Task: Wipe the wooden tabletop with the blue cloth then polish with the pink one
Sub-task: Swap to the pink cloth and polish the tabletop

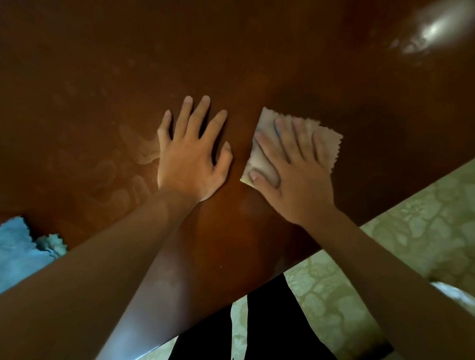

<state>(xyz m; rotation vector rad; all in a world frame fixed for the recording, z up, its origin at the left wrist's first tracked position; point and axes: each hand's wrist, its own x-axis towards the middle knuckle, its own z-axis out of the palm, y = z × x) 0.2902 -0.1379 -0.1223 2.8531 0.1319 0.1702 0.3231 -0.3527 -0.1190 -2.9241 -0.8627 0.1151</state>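
Pale green patterned floor [408, 222]

The wooden tabletop [236, 57] is a dark reddish-brown with a smooth, glossy finish; at the upper right of the frame it throws back a bright white glare, and left of centre pale, hazy smears dull the shine. The pink cloth [326, 145], right of centre, looks like thin, matt fabric with a zigzag-cut edge. At the lower left the blue cloth [7, 254] is thicker, soft and fuzzy, its edge ragged. The floor [433, 215] at the lower right has a pale green patterned surface with a slight sheen.
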